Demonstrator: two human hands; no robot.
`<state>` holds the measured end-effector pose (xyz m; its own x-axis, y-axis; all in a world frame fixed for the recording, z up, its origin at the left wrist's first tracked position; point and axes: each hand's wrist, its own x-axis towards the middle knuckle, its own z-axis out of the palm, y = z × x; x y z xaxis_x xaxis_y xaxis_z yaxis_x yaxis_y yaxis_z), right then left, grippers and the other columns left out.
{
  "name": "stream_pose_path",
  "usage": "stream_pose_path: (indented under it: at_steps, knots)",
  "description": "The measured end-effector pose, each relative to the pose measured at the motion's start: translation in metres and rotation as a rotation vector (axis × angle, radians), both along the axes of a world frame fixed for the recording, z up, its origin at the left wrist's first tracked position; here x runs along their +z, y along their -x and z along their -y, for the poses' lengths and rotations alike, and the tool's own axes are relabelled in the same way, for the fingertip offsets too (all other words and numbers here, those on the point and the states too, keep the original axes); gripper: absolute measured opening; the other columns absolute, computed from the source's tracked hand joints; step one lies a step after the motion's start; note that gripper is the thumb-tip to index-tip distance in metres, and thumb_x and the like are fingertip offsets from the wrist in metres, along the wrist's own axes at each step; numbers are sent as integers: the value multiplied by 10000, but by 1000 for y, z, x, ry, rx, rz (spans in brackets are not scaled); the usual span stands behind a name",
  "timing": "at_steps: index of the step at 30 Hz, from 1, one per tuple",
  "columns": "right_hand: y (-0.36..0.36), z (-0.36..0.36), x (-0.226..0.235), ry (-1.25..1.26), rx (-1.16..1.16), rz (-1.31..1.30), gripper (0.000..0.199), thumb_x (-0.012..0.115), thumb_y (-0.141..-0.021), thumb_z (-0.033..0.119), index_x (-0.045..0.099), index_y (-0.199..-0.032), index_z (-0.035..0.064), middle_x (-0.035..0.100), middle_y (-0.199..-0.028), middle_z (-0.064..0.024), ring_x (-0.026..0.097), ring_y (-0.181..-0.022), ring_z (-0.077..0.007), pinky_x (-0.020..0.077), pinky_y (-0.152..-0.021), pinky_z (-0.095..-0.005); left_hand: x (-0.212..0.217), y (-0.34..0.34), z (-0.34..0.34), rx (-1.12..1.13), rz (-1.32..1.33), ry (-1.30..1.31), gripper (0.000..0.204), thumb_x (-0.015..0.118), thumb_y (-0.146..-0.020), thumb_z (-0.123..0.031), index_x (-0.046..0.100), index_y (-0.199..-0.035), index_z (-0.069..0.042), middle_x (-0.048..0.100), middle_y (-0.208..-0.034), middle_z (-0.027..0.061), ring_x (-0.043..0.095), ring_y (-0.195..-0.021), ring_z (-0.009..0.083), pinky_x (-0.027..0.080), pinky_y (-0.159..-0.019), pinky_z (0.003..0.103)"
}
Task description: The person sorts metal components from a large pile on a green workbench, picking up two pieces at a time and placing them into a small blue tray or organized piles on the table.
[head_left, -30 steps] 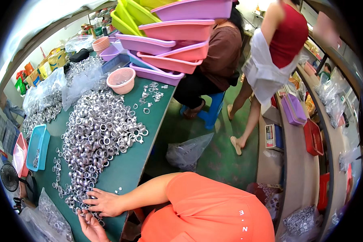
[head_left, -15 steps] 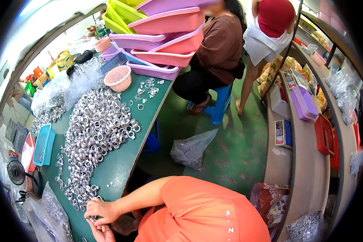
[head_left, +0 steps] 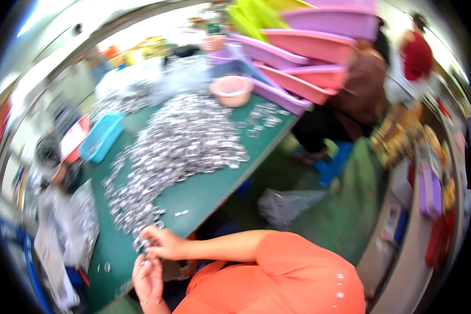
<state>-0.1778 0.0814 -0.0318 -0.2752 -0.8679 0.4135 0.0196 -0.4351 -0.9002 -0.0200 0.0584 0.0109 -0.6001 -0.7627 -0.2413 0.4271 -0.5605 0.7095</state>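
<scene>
A big heap of small silvery metal rings covers the middle of the green table and tapers toward me. At its near tip, my right hand has thumb and fingers closed on a metal ring. Just below it my left hand is palm up, its fingertips pinched round a small shiny piece that looks like another ring, though blur hides its detail. The hands are close together by the table's near edge. A few loose pieces lie right of the heap.
Stacked pink and purple trays, a pink basket and a turquoise tray stand on the table. Plastic bags of parts lie at left. A co-worker in brown sits beyond; a filled bag rests on the floor.
The whole view has swung left, so everything sits further right and is blurred. My hands, together before, are slightly apart now, the right one at the heap's tip.
</scene>
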Motion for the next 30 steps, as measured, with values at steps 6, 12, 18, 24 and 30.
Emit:
stream_pose_path:
  at_steps: [6, 12, 18, 24, 30]
  knots:
    - [5, -17, 17, -165, 128, -61, 285, 703, -787, 22, 574, -1042, 9, 575, -941, -45, 605, -822, -89, 517, -713, -231, -15, -17, -14, 66, 35, -23, 104, 563, -910, -77, 510, -995, -47, 633, -880, 130, 550, -613, 138, 465, -506, 246]
    - [-10, -23, 7, -256, 346, 41, 256, 639, -842, 0, 574, -1089, 7, 624, -969, -57, 595, -914, -112, 508, -792, -276, -6, -30, -28, 188, 375, 213, 236, 583, -853, -15, 504, -1075, 0, 625, -897, 115, 580, -641, 137, 472, -514, 231]
    - [-13, -33, 21, -398, 491, 325, 279, 591, -852, -43, 541, -1125, -10, 617, -989, -84, 632, -814, -148, 563, -688, -290, -13, -35, -32, 296, 275, 364, 228, 663, -788, 73, 541, -967, 4, 662, -899, 114, 610, -682, 104, 505, -571, 212]
    - [-10, -31, 20, -452, 505, 297, 251, 541, -883, -35, 558, -1133, -33, 629, -976, -88, 621, -845, -141, 547, -716, -272, -19, -33, -31, 313, 192, 472, 169, 670, -797, 51, 614, -951, 13, 646, -893, 66, 604, -690, 86, 513, -594, 210]
    - [-4, -43, 8, -949, 853, -54, 183, 502, -889, 43, 606, -1030, -8, 622, -804, -38, 543, -614, -65, 448, -494, -204, -35, -54, -35, -79, 547, 219, 157, 681, -818, -36, 624, -955, 16, 633, -784, 40, 578, -585, 58, 473, -485, 183]
